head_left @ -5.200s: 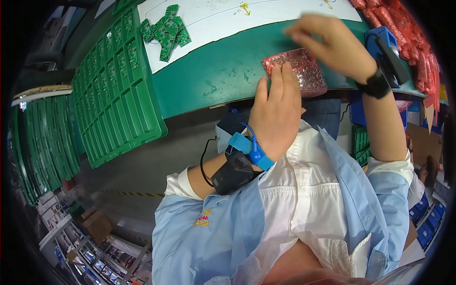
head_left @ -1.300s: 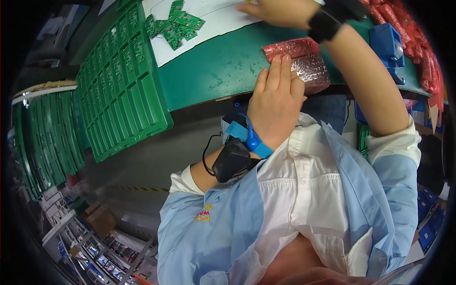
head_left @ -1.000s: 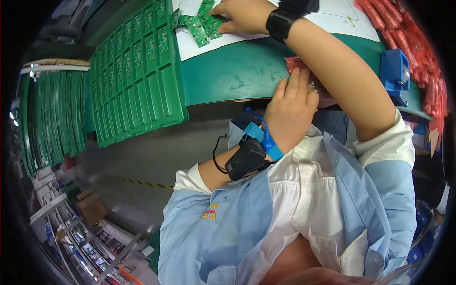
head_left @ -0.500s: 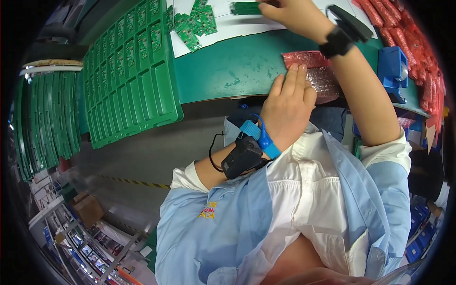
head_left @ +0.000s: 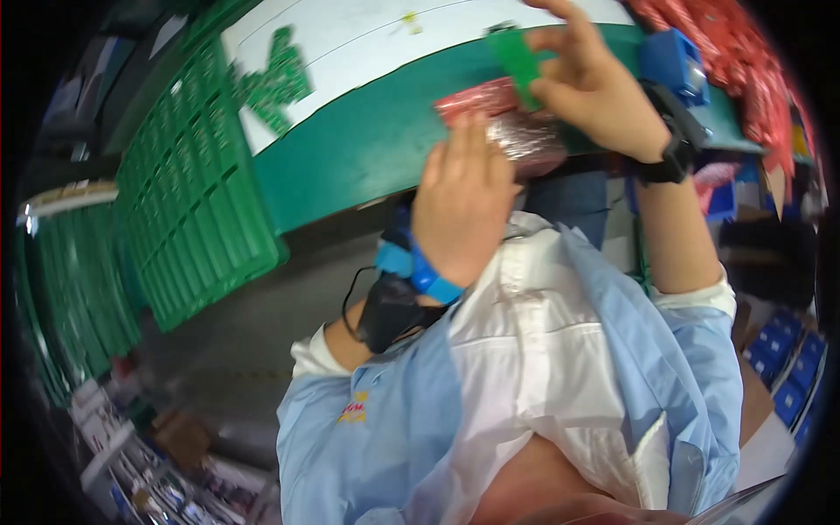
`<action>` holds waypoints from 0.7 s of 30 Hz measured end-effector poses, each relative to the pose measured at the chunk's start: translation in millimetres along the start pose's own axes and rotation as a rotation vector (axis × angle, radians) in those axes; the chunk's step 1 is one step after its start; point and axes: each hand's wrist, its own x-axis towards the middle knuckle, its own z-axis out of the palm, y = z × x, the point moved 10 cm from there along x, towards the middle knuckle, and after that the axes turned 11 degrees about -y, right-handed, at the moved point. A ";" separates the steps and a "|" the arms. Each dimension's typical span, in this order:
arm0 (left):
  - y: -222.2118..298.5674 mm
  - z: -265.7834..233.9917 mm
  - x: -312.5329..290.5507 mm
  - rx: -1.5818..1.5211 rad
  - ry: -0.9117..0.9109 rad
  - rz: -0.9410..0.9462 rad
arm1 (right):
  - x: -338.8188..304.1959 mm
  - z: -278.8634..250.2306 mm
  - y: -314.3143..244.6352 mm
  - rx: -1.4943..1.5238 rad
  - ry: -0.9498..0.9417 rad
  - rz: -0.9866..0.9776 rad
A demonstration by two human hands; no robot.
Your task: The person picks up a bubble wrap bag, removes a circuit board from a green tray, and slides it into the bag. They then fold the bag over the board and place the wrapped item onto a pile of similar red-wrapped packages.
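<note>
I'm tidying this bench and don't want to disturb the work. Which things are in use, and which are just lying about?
In use:
left hand on the red bubble-wrap pouch
right hand holding a small green board

Lying about:
loose green boards
green slotted tray
blue box

Even overhead light brightens the white bench top (head_left: 367,35) at the upper middle of the frame, while my hands show soft motion blur. Fisheye distortion bends the green rack (head_left: 188,210) at left, and the frame's corners fall to black vignette.
</note>
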 end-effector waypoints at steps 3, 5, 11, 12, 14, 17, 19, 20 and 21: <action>-0.6 -2.5 0.5 -0.010 -0.036 -0.005 | 2.7 3.2 -11.4 0.104 0.037 -0.057; 1.9 -5.2 -0.4 -0.016 -0.039 0.026 | 9.6 2.7 7.8 -0.008 -0.081 0.068; 3.0 -2.3 -0.7 -0.013 -0.058 0.024 | 3.1 0.2 33.5 0.022 0.173 0.161; 1.0 -0.4 -0.5 0.006 -0.063 0.011 | -1.3 -3.9 35.0 -0.098 0.233 0.183; 3.5 1.4 0.4 -0.007 -0.027 0.021 | -4.3 -5.5 40.5 -0.200 0.279 0.194; 0.7 1.4 -1.6 -0.002 -0.012 0.014 | -10.3 -4.7 5.7 -0.863 0.429 -0.055; -0.1 0.2 -2.2 -0.011 -0.005 0.023 | -10.0 -4.0 10.9 -0.854 0.412 -0.038; -1.1 0.6 -2.4 -0.010 -0.006 0.017 | -9.7 -3.9 14.8 -0.853 0.399 -0.015; -1.3 0.6 -2.5 -0.014 -0.005 0.019 | -8.8 -3.4 17.9 -0.852 0.386 0.007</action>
